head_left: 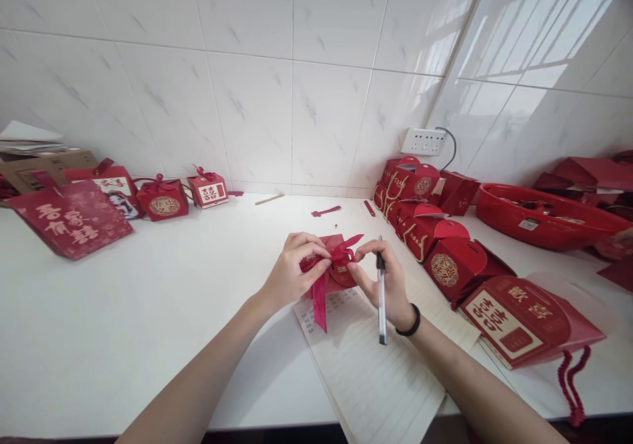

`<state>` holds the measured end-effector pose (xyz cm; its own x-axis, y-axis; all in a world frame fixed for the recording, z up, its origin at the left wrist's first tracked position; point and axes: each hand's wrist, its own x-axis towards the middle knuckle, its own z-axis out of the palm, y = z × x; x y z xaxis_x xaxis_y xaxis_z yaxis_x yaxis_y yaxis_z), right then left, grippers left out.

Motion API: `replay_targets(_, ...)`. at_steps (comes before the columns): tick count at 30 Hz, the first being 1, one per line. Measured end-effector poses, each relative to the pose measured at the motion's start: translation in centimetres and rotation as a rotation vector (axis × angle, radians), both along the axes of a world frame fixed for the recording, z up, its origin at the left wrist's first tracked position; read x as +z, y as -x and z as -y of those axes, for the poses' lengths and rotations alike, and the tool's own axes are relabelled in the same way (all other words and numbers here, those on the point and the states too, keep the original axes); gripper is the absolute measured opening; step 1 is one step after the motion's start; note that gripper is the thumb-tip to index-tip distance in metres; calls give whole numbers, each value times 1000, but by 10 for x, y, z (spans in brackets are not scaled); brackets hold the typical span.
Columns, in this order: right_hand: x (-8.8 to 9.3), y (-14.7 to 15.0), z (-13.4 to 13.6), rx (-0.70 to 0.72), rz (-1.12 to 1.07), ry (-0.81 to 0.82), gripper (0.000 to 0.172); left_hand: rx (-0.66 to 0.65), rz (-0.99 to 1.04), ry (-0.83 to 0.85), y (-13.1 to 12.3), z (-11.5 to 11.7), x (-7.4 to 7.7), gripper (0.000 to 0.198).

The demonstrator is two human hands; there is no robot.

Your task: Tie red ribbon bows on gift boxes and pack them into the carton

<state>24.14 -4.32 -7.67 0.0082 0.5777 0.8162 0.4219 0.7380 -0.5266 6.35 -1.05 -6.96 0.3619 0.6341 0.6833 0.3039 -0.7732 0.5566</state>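
Observation:
In the middle of the table, a small red gift box (pixel 340 276) has a crimson ribbon (pixel 320 302) tied in a bow on top, one tail hanging over its front. My left hand (pixel 295 267) pinches the ribbon left of the knot between thumb and fingers. My right hand (pixel 390 285) curls at the bow's right loop, thumb and index finger at its edge; whether they grip it I cannot tell. A clear pen (pixel 381 302) with a black end is tucked between this hand's fingers, pointing down. The box stands at the top of a written notebook page (pixel 386 358).
Several red gift boxes (pixel 445 269) line the right side, behind a larger box (pixel 531 322). A red basin (pixel 548 216) and another person's hand (pixel 624 243) are far right. More boxes (pixel 163 200) and a red bag (pixel 74 223) stand left. A power strip (pixel 423 142) is against the wall.

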Motion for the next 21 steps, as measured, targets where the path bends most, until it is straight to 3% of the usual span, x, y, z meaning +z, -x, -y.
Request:
replay_targets(10, -4, 2, -2, -41, 40, 104, 6, -13, 7, 1, 0, 0, 1, 3)
replay_targets(21, -5, 2, -3, -60, 76, 107, 12, -22, 12, -14, 0, 2, 0, 6)
